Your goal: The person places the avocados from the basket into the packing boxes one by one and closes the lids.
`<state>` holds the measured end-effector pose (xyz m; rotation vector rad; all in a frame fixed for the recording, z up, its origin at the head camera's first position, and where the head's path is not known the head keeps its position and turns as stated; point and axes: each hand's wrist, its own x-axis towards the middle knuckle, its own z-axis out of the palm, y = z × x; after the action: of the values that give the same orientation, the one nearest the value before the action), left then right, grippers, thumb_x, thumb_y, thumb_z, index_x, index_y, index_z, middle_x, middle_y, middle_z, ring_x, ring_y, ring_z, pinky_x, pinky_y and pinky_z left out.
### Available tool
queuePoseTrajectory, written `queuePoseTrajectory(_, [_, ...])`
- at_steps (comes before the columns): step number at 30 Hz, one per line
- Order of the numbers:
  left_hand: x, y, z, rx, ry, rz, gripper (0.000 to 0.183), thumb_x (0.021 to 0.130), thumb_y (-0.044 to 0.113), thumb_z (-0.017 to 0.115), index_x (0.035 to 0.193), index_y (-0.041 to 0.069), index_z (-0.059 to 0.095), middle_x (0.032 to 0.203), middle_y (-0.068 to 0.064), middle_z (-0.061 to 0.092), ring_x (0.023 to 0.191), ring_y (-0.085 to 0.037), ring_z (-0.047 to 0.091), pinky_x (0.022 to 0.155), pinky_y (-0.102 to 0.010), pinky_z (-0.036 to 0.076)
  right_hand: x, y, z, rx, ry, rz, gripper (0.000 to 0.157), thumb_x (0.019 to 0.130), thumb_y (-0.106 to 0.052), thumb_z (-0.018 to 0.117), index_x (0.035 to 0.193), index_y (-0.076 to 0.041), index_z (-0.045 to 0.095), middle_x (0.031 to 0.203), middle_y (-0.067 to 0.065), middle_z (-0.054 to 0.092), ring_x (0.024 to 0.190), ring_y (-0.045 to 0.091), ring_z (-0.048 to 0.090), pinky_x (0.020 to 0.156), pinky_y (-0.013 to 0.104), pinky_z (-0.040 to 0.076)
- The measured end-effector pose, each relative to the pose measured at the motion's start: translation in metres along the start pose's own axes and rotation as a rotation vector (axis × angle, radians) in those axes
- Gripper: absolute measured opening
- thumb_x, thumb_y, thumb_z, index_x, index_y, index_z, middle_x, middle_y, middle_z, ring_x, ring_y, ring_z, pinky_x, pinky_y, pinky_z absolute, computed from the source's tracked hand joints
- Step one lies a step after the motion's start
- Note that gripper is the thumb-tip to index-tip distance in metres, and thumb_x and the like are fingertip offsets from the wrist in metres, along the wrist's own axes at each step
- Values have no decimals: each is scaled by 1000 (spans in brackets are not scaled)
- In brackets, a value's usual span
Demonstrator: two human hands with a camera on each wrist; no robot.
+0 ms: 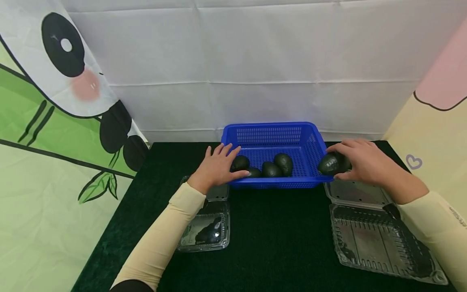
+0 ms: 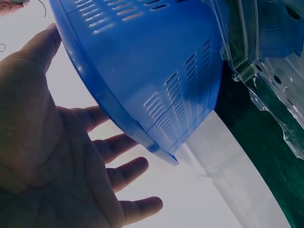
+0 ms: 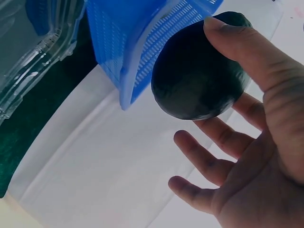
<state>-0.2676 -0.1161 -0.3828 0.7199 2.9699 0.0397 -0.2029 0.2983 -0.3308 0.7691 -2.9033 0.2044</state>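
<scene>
My right hand (image 1: pixel 365 162) grips a dark green avocado (image 1: pixel 332 163) at the right end of a blue plastic basket (image 1: pixel 273 181). In the right wrist view, the thumb lies across this avocado (image 3: pixel 194 76), with the index and middle fingers beneath it and the other fingers loosely bent. Over the basket's left end, my left hand (image 1: pixel 215 168) has its fingers spread and holds nothing. Its fingers reach past the blue rim (image 2: pixel 95 90) in the left wrist view. Several avocados (image 1: pixel 271 169) lie inside the basket, toward its front left; the left hand is nearest to these.
A clear hinged plastic container (image 1: pixel 225 239) lies lid-up on the left, partly under the left forearm; a dark shape in it is unclear. Another open clear container (image 1: pixel 375 243) lies at the right, partly behind the right sleeve. Dark green cloth (image 1: pixel 277 239) covers the table before a white backdrop (image 1: pixel 262 73).
</scene>
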Motion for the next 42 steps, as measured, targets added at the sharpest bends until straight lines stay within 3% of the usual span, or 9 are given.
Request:
queuePoseTrajectory(25, [-1, 4, 2, -6, 8, 9, 93, 95, 79, 44, 166, 22, 24, 169, -14, 23, 155, -39, 17, 121, -66, 10, -55, -11, 21, 24, 40, -8, 73, 67, -28, 98, 131, -11, 68, 122, 14, 68, 113, 42, 61, 95, 74, 39])
queuePoseTrajectory(42, [-1, 3, 5, -21, 13, 9, 94, 94, 80, 43, 166, 22, 25, 169, -14, 24, 155, -39, 17, 120, -66, 11, -80, -14, 27, 26, -4, 11, 74, 65, -31, 99, 130, -16, 68, 122, 12, 69, 111, 40, 60, 91, 69, 43])
